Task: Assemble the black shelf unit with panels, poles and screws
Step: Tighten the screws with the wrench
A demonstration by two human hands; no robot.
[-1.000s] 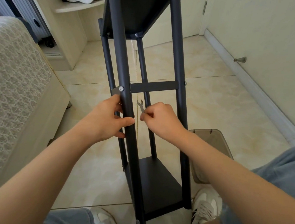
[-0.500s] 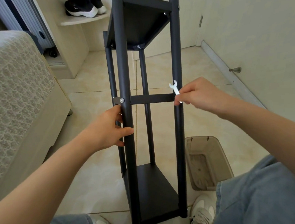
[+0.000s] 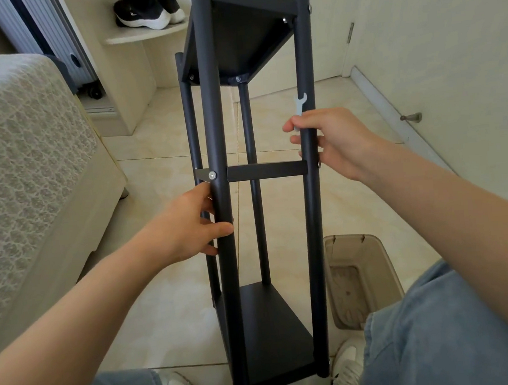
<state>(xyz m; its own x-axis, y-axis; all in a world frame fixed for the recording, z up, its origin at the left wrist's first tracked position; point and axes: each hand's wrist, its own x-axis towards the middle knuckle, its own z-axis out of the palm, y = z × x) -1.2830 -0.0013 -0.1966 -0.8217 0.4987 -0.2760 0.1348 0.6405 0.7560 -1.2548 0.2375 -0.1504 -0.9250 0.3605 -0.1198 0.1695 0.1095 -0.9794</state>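
Observation:
The black shelf unit point(image 3: 276, 322) stands tilted on the tiled floor between my feet, with several poles, a bottom panel, an upper panel point(image 3: 242, 39) and a thin middle crossbar point(image 3: 267, 170). My left hand point(image 3: 188, 228) grips the near left pole point(image 3: 213, 110) just below a silver screw point(image 3: 212, 175). My right hand point(image 3: 331, 141) curls round the near right pole point(image 3: 316, 217) above the crossbar and pinches a small flat silver wrench point(image 3: 300, 105) that sticks up along that pole.
A bed with a patterned cover point(image 3: 19, 157) lies to the left. A translucent brown bin point(image 3: 361, 278) sits on the floor right of the unit. A wall shelf with black sneakers point(image 3: 148, 12) is at the back; the wall with a door stop point(image 3: 412, 117) runs along the right.
My right hand carried the wrench from between the poles over to the near right pole and now wraps round that pole. The left hand kept its grip. The view shifted down slightly.

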